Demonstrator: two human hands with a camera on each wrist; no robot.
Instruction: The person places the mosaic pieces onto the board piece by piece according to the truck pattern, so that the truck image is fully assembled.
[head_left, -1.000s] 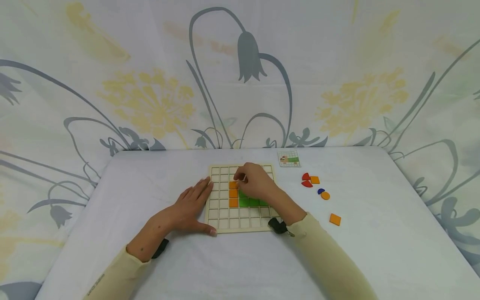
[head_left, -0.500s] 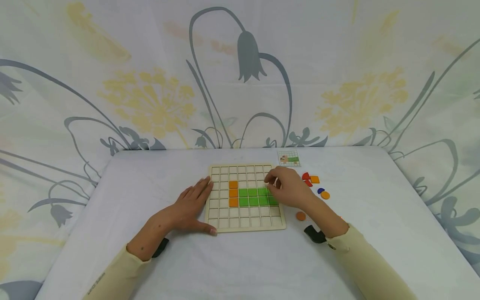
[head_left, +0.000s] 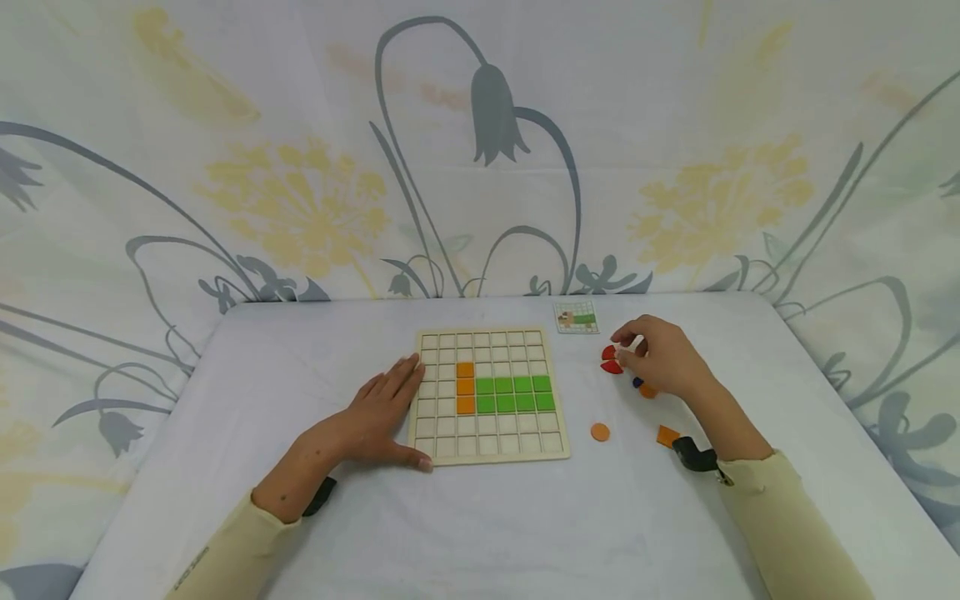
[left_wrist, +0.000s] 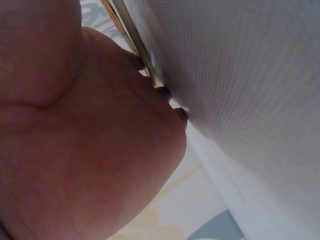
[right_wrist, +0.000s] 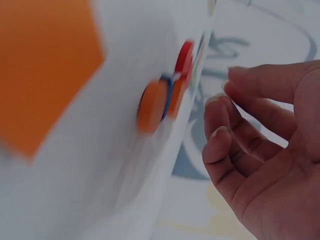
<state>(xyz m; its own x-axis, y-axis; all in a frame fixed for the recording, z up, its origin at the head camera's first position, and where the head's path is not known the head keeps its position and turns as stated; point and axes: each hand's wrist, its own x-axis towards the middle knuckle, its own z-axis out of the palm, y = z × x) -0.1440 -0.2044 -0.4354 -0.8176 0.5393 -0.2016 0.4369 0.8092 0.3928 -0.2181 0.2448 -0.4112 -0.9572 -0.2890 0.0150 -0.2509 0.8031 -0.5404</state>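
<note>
The board (head_left: 487, 425) is a pale, wood-coloured grid of shallow square cells inside a thin raised rim, lying flat on white, finely woven cloth (head_left: 480, 533); three orange squares (head_left: 465, 387) sit in one column, with two rows of smooth green squares (head_left: 514, 394) beside them; the left hand (head_left: 375, 421) lies with fingers straight against the board's left edge, thumb at the near corner; the right hand (head_left: 663, 358) hovers near the loose pieces, fingers loosely curved, with a narrow gap and nothing visible between the tips; near it lie two red wedges (head_left: 611, 367) with curved outer edges, a small blue piece (head_left: 637, 382) and an orange disc (head_left: 647, 392) just beside that; nearer the person, a flat orange tile (head_left: 667, 436) is partly covered by the black wrist strap (head_left: 694, 455); a printed card (head_left: 576, 317) rests beyond the board.
</note>
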